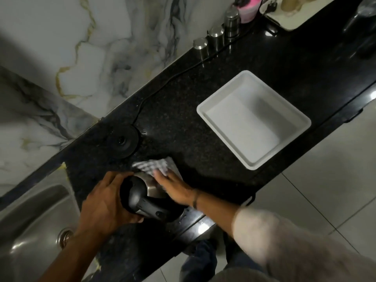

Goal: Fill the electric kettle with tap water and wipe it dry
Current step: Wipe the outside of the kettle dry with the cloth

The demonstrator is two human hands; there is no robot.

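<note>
A steel electric kettle [151,187] with a black lid and black handle stands on the black counter near its front edge. My left hand [103,202] is wrapped around the kettle's left side and lid. My right hand [173,185] presses a checked grey-and-white cloth [156,164] against the kettle's far right side. The kettle's round black base [122,141] sits empty behind it, its cord running along the wall.
A steel sink [30,220] with its drain lies to the left. A white square tray [254,119] rests on the black counter [203,139] to the right. Steel canisters [216,36] and a pink container [249,9] line the back. Water drops lie at the counter's front edge.
</note>
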